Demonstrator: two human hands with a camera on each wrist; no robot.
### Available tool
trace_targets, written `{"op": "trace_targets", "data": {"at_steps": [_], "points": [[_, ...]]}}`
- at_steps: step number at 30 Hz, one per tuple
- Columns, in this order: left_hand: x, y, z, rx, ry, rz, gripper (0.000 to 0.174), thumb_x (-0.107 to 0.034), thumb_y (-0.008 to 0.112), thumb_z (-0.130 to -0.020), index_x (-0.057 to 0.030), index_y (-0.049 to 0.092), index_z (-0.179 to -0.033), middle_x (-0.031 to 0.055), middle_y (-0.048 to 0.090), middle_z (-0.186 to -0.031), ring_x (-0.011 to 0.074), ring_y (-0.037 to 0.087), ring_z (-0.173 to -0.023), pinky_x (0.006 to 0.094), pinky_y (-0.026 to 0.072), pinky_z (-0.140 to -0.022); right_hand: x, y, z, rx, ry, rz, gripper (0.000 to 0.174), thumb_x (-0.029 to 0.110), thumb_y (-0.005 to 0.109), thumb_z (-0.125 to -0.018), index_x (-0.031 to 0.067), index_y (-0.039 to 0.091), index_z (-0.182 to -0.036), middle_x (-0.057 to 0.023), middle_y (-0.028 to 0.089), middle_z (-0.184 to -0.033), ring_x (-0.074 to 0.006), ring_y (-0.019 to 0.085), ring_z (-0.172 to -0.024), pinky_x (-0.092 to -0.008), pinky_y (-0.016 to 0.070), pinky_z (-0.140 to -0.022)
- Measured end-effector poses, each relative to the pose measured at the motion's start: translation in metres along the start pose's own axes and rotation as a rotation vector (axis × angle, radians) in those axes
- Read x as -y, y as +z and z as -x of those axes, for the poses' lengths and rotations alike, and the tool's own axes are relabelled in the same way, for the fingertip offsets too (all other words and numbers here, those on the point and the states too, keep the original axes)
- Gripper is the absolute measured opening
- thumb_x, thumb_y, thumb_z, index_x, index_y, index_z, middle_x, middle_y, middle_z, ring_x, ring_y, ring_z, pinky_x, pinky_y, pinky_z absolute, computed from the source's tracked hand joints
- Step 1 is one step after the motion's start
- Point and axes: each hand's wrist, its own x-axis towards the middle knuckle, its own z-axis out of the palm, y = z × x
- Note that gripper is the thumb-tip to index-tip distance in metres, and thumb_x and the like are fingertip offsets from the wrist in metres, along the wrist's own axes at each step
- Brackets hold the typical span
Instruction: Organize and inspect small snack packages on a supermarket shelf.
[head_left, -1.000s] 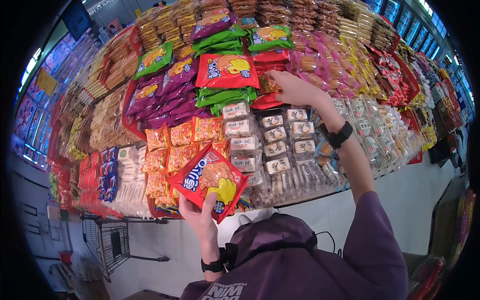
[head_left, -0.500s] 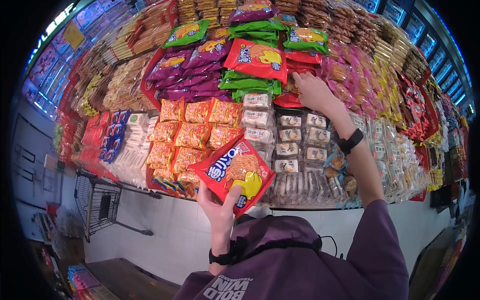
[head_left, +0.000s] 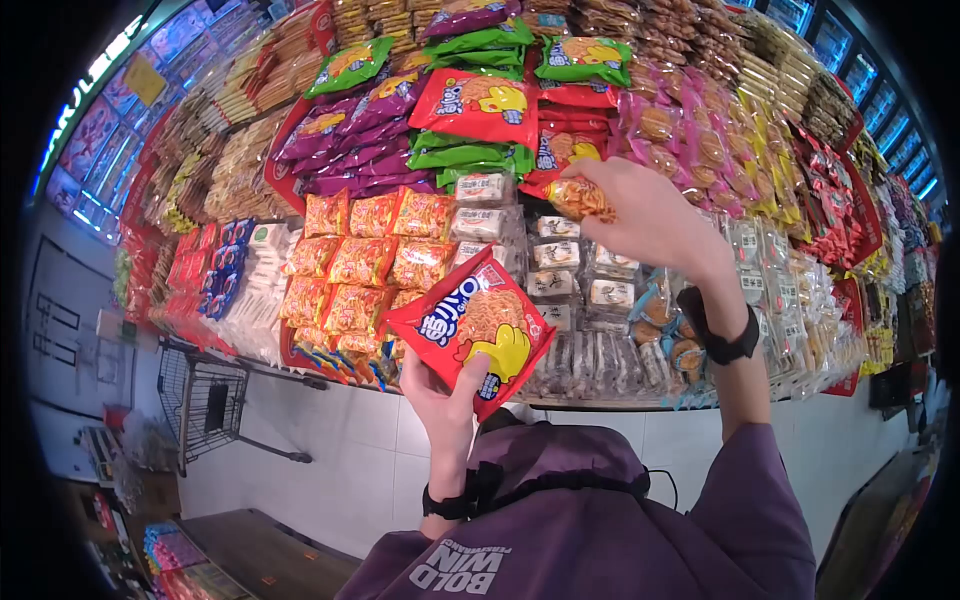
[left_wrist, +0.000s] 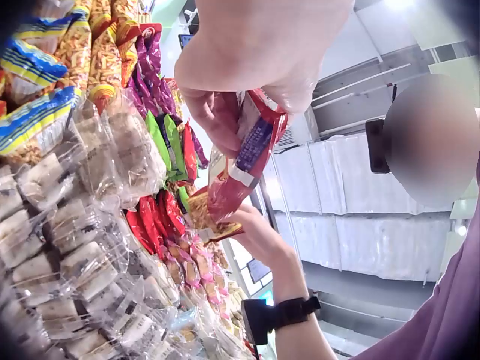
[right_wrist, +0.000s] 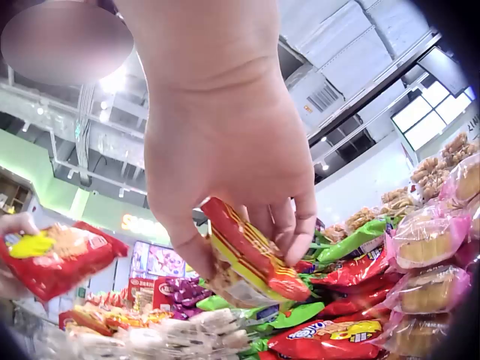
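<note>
My left hand (head_left: 443, 408) grips a large red snack packet (head_left: 478, 315) by its lower edge, thumb across the front with the yellow chicken picture. The packet tilts above the front of the display. My right hand (head_left: 648, 218) holds a smaller orange-red snack packet (head_left: 577, 197) beside the stack of red packets (head_left: 572, 138). In the right wrist view this small packet (right_wrist: 251, 262) has red and yellow edges and sits between thumb and fingers. The left wrist view shows the large packet's printed back (left_wrist: 255, 146).
Green packets (head_left: 470, 155) and purple packets (head_left: 345, 150) are piled at the back left. Small orange noodle packets (head_left: 362, 260) and white-labelled wrapped cakes (head_left: 555, 255) fill the front. Pink-wrapped cakes (head_left: 690, 140) lie to the right. A shopping cart (head_left: 205, 400) stands at lower left.
My right hand has drawn back from the red stack toward me, bringing the small orange-red packet out with it. My left hand still holds the large red packet, slightly higher than a second ago.
</note>
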Motion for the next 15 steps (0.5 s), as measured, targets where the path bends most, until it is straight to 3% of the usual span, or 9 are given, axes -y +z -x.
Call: {"op": "trace_targets", "data": {"at_steps": [5,6,12,15], "points": [[0.003,0.024,-0.001,0.02,-0.087,0.02,0.05,0.0,0.069,-0.082,0.0014,0.045,-0.126,0.0098,0.059,-0.115,0.0156,0.059,-0.103,0.0308,0.047,-0.092,0.04,0.002,0.034,-0.253,-0.171,-0.152,0.044,0.019,0.062,-0.082,0.0037,0.05,-0.122,-0.0178,0.058,-0.105,-0.033,0.056,-0.099,-0.0414,0.0473,-0.086],[0.003,0.028,-0.001,0.036,-0.119,0.035,0.05,0.0,0.068,-0.083,0.0011,0.044,-0.126,0.0095,0.058,-0.115,0.0155,0.059,-0.103,0.0306,0.0469,-0.092,0.048,0.008,0.038,-0.239,-0.175,-0.186,0.042,0.015,0.061,-0.083,0.0034,0.05,-0.122,-0.0162,0.057,-0.107,-0.0322,0.055,-0.099,-0.0413,0.047,-0.087],[0.014,0.03,0.0,0.042,-0.102,-0.018,0.044,-0.003,0.063,-0.087,0.0011,0.046,-0.127,0.0094,0.06,-0.114,0.0156,0.06,-0.1,0.03,0.0482,-0.089,0.078,0.037,0.065,-0.19,-0.113,-0.26,0.061,0.025,0.058,-0.092,0.0038,0.033,-0.144,-0.0241,0.045,-0.132,-0.0403,0.047,-0.119,-0.0452,0.0409,-0.099],[0.005,0.033,0.001,-0.021,-0.164,0.095,0.052,-0.004,0.067,-0.085,0.0016,0.042,-0.131,0.0106,0.057,-0.12,0.0155,0.058,-0.106,0.0298,0.0466,-0.092,0.071,0.045,0.071,-0.13,-0.116,-0.41,0.062,0.025,0.055,-0.095,0.0028,0.028,-0.147,-0.0257,0.041,-0.138,-0.0419,0.044,-0.124,-0.0455,0.0377,-0.103]]}}
